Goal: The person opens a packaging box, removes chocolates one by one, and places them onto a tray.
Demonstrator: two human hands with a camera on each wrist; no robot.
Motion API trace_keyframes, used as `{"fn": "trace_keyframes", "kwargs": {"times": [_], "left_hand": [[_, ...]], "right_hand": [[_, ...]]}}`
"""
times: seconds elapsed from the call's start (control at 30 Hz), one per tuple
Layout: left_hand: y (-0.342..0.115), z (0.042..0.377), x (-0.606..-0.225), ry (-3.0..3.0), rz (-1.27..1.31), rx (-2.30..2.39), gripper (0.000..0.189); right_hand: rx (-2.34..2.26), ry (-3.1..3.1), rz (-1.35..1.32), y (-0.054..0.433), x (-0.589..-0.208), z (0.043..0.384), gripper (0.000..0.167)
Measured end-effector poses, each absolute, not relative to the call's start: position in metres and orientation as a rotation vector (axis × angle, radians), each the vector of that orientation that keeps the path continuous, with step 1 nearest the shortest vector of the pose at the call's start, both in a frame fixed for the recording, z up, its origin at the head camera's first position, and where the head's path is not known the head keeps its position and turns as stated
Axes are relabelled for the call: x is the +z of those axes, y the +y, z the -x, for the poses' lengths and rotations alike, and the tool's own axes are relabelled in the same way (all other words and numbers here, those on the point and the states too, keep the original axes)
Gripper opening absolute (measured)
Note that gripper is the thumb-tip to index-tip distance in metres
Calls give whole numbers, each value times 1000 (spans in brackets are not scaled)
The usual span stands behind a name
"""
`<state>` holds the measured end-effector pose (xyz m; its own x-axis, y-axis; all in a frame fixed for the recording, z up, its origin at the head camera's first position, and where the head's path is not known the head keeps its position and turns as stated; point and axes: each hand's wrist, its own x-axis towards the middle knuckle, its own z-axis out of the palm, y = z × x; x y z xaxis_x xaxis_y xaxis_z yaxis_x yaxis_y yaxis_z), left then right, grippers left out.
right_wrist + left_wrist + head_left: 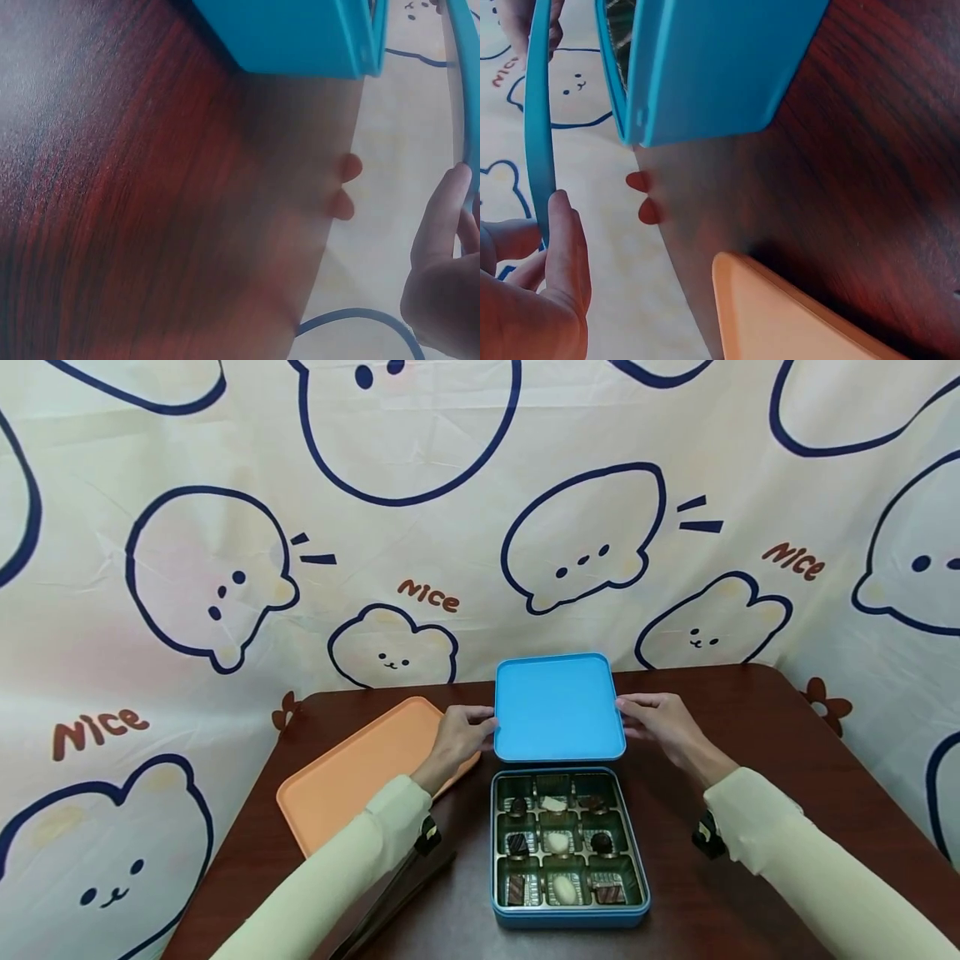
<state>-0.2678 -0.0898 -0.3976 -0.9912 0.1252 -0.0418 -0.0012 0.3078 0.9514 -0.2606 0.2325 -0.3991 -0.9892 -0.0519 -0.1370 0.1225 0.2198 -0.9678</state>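
A blue square lid [557, 710] is held up between both hands, just beyond the far edge of a blue box [573, 918]. My left hand [459, 739] grips its left edge; in the left wrist view, that hand [551, 289] has fingers on both sides of the lid [538, 127]. My right hand [666, 722] grips the right edge, and the right wrist view shows this hand [450, 262] with its thumb and fingers at the lid's rim [466, 82]. Inside the open box, a divided tray [536, 860] holds several dark and white chocolates [557, 842], one per compartment.
An orange tray [360, 768] lies slanted on the dark wooden table [705, 910], left of the box and partly behind the left forearm. Long dark thin sticks [397, 902] lie near the front, left of the box. A cartoon-printed curtain [480, 552] hangs behind the table.
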Motion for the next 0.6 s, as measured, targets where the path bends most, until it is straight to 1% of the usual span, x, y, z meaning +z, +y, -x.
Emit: {"fn": "trace_keyframes", "kwargs": {"times": [0.6], "left_hand": [[-90, 285, -412, 2462, -68, 1695, 28]], "right_hand": [[-1856, 2375, -132, 227, -416, 279, 45]]}}
